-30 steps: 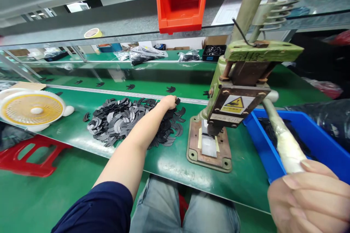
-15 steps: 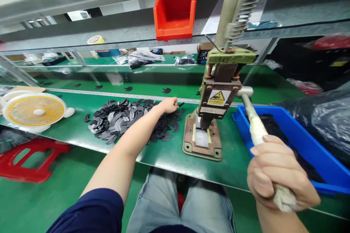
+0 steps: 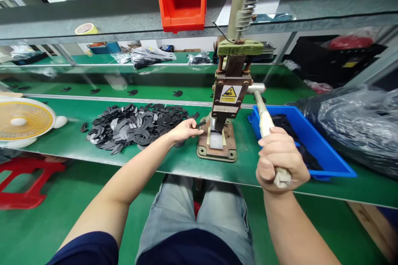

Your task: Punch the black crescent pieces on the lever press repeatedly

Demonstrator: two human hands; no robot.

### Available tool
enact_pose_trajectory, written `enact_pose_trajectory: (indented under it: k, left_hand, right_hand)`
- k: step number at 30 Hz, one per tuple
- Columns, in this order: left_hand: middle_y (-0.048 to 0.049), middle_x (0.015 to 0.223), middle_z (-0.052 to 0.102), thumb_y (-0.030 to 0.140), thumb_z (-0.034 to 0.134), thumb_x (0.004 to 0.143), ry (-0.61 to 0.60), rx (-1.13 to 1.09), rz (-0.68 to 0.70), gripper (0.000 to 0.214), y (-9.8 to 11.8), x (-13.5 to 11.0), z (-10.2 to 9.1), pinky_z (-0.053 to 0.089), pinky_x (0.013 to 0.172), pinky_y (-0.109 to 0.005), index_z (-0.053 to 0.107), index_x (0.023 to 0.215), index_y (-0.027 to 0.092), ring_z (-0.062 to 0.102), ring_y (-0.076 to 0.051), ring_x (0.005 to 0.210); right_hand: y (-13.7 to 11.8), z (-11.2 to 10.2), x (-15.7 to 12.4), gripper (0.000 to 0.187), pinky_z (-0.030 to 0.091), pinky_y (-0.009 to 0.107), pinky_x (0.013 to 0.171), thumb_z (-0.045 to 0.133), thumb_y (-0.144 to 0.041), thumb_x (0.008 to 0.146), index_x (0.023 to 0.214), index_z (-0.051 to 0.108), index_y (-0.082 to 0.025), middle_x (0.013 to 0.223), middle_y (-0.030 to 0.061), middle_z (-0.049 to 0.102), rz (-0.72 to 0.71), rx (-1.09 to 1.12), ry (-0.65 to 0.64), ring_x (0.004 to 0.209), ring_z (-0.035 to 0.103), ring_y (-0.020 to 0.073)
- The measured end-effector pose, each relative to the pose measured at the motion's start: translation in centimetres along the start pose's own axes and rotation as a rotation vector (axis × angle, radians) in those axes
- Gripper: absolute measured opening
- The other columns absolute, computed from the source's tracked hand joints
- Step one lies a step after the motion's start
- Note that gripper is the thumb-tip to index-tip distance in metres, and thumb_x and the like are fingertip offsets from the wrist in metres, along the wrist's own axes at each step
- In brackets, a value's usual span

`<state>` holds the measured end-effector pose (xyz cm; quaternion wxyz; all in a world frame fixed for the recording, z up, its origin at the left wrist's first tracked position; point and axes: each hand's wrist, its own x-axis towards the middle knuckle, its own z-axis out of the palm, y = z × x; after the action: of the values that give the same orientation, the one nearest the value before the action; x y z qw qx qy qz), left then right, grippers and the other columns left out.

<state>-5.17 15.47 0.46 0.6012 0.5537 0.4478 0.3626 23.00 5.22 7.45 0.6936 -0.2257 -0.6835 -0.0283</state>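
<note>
Between its thumb and fingers my left hand (image 3: 185, 130) pinches a small black curved piece (image 3: 200, 124), close to the left side of the hand press (image 3: 230, 93). Under the press ram lies a pale block (image 3: 216, 140) on the rusty base plate (image 3: 230, 141). My right hand (image 3: 281, 157) is wrapped round the tape-covered lever handle (image 3: 264, 118) of the press. Left of the press spreads a pile of black and grey curved pieces (image 3: 133, 126), right behind my left forearm.
A blue bin (image 3: 334, 163) with black pieces stands right of the press. Beyond the pile, several dark pieces (image 3: 132, 92) lie spaced along a green strip. A fan (image 3: 46, 120) lies at left; a red bin (image 3: 183, 22) sits on the shelf above.
My left hand has moved from the pile's right end to the press base, carrying the black curved piece. My right hand stays on the lever handle. The camera view has shifted.
</note>
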Motion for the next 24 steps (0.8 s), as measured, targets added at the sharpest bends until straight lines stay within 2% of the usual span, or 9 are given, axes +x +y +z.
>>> enact_pose_trajectory:
  k: [4,7,10,14,19,24]
  left_hand:
    - [0.0043,0.063,0.057,0.049,0.086,0.081,0.163,-0.016,-0.040,0.048,-0.6,0.5,1.7,0.042,0.055,-0.020,0.048,0.074,0.019,0.053,-0.006,0.053]
    - [0.0043,0.067,0.062,0.042,0.090,0.081,0.272,-0.056,-0.100,0.045,-0.5,0.8,2.7,0.044,0.051,-0.020,0.051,0.083,0.019,0.055,-0.006,0.050]
    - [0.0014,0.076,0.068,0.033,0.090,0.083,0.212,-0.176,-0.150,0.039,-0.3,1.0,3.3,0.055,0.060,-0.021,0.055,0.091,0.017,0.062,-0.007,0.056]
    - [-0.0007,0.066,0.067,0.033,0.082,0.093,0.118,-0.132,-0.209,0.036,-0.2,1.7,3.8,0.060,0.060,-0.023,0.051,0.084,0.017,0.066,-0.010,0.054]
    - [0.0000,0.060,0.065,0.041,0.081,0.094,0.038,0.006,-0.242,0.041,-0.1,2.7,4.3,0.054,0.050,-0.018,0.048,0.084,0.018,0.066,-0.012,0.050]
    - [0.0019,0.055,0.060,0.035,0.075,0.098,-0.020,0.154,-0.318,0.032,0.9,3.4,4.4,0.045,0.044,-0.015,0.051,0.085,0.018,0.060,-0.010,0.045]
  right_hand:
    - [0.0,-0.1,-0.1,0.019,0.057,0.055,0.099,0.066,-0.024,0.089,0.075,0.055,-0.023,0.070,-0.0038,0.062,0.012,-0.016,-0.006,0.078,0.069,0.0164]
    - [0.1,-0.1,-0.2,0.021,0.057,0.056,0.099,0.066,-0.030,0.090,0.074,0.055,-0.025,0.069,-0.0051,0.061,0.034,-0.037,-0.006,0.077,0.068,0.0166]
    - [0.2,0.0,-0.2,0.022,0.058,0.055,0.098,0.066,-0.031,0.091,0.073,0.054,-0.024,0.068,-0.0049,0.061,0.015,-0.024,0.012,0.076,0.068,0.0166]
    - [0.1,0.3,-0.2,0.023,0.058,0.055,0.097,0.067,-0.030,0.090,0.073,0.054,-0.022,0.068,-0.0048,0.062,0.011,-0.011,0.040,0.075,0.068,0.0166]
    - [-0.1,0.3,-0.1,0.024,0.058,0.053,0.098,0.069,-0.030,0.090,0.073,0.054,-0.023,0.067,-0.0052,0.062,0.038,0.000,0.045,0.075,0.068,0.0161]
    - [-0.1,0.2,-0.1,0.022,0.057,0.053,0.097,0.069,-0.027,0.089,0.074,0.054,-0.023,0.068,-0.0056,0.062,0.032,0.011,0.023,0.076,0.068,0.0159]
